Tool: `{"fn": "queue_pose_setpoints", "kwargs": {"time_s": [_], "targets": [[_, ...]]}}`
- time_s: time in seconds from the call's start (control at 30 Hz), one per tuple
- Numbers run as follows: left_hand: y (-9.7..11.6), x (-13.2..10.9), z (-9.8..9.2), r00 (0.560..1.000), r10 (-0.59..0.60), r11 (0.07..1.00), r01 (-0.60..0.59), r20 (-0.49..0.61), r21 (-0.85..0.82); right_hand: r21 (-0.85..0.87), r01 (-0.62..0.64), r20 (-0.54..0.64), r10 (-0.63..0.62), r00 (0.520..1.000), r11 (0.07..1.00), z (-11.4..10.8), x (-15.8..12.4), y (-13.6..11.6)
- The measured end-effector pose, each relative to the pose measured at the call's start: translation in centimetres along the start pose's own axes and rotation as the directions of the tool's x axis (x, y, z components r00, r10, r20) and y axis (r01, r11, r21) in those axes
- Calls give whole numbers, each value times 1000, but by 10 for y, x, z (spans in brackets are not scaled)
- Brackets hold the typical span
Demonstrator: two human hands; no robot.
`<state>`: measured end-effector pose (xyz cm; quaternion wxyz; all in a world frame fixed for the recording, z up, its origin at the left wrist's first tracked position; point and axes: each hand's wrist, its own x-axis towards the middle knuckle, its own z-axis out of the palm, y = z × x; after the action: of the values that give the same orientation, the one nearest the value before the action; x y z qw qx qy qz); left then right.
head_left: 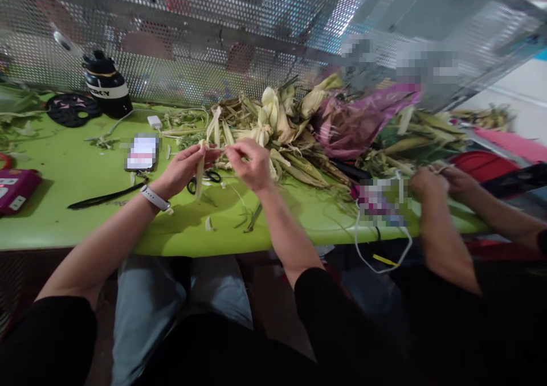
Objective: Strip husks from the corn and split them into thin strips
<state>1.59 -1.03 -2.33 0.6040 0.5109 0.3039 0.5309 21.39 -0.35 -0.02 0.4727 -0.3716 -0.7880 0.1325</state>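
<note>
The left hand (pixel 183 168) pinches a pale husk strip (pixel 199 180), which hangs from its fingertips above the worktop (pixel 85 161), about midway between its front and back edges. The right hand (pixel 252 164), just beside it, has its fingertips together on a thin pale strand (pixel 221 148) stretched between the two hands. Under them lie dark-handled scissors (pixel 212 176); small scraps are scattered toward the front edge. Left of the hands are a phone (pixel 142 152) and a black strap (pixel 106 196). Behind and to the right, a heap of corn husks (pixel 277 118) spreads toward the back edge, with a pink plastic bag (pixel 348 125) against it. A dark bottle (pixel 106 87) stands near the back left corner, a magenta box (pixel 17 191) at the left edge. Beyond the bag, toward the right end, are a co-worker's hands (pixel 429 182).
</note>
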Motion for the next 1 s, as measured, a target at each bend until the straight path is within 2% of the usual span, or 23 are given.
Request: {"fn": "queue_pose_setpoints", "kwargs": {"time_s": [0.07,0.13,0.23,0.33,0.43,0.53,0.67,0.73,0.77,0.83,0.9,1.0], "targets": [[-2,0,1,998,56,998,-55,-20,24,49,-77,240,63,969,996,14,-5,-2],[-4,-1,2,996,87,993,-84,-32,84,104,-194,364,145,920,975,31,-8,0],[-5,-1,3,994,106,978,-97,-38,184,273,-300,393,178,902,914,48,-10,4],[-5,-1,4,988,144,965,-129,-50,229,428,-402,485,170,858,810,49,-8,4],[-4,-1,3,984,166,959,-145,-69,243,474,-502,596,156,788,724,45,-6,3],[-4,0,2,976,198,957,-172,-90,235,498,-531,654,104,749,686,46,-7,3],[-4,2,1,976,189,965,-164,-107,206,488,-542,706,56,706,684,49,-9,3],[-3,3,1,980,162,974,-139,-117,178,456,-562,726,76,683,690,48,-8,3],[-2,3,1,982,145,980,-125,-122,158,442,-566,720,101,687,695,47,-7,4],[1,3,0,984,113,989,-98,-136,114,439,-577,657,192,729,688,43,-3,7],[2,2,0,986,92,993,-81,-139,81,486,-612,548,328,769,624,40,0,12],[2,0,1,987,109,990,-97,-118,102,582,-637,419,484,768,505,42,4,18]]}}
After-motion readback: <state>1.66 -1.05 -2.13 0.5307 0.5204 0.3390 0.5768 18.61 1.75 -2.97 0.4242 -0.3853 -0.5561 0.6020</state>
